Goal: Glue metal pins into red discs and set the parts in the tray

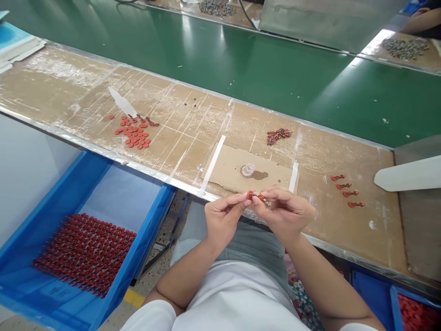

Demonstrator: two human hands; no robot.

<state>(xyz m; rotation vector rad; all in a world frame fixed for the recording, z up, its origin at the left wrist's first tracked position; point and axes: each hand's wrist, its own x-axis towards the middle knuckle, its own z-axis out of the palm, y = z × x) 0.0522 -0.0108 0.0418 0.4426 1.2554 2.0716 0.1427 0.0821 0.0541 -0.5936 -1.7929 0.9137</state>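
At the table's front edge my left hand (222, 220) pinches a red disc (250, 195) between thumb and fingers. My right hand (285, 209) is closed on a small red-and-dark figure (261, 197), whose end meets the disc; whether the two are joined I cannot tell. Just beyond my hands a small clear cup (248, 170) stands on a taped cardboard sheet (227, 163), beside a dark wet stain. A pile of similar red-and-dark figures (278, 135) lies behind it. Loose red discs (136, 137) are spread to the left. Several figures on red discs (350, 193) lie in a row at right.
A blue bin (138, 257) at lower left holds many red pieces in rows (86, 250). A green conveyor belt (206, 55) runs behind the cardboard-covered table (193, 119). A white rounded object (409, 174) juts in at right. Another person's arm (423, 20) shows at upper right.
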